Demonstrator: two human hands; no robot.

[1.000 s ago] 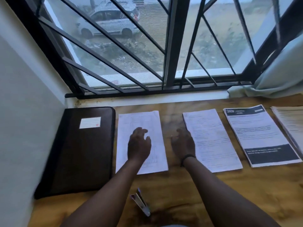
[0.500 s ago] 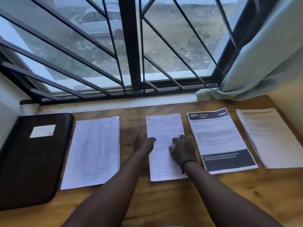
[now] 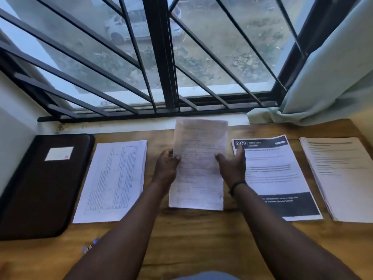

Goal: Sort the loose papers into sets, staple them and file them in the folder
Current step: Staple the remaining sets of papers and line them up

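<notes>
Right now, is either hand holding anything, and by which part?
Both hold one paper set: the left hand pinches its left edge, the right hand its right edge, both near mid-height.

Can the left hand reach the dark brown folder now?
Probably not yet: the left hand grips the handwritten white paper set together with the right hand. The dark brown leather folder itself lies uncovered.

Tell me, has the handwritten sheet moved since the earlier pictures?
Yes. The handwritten sheet is lifted: its far end now overlaps the window sill, held by both hands.
</notes>
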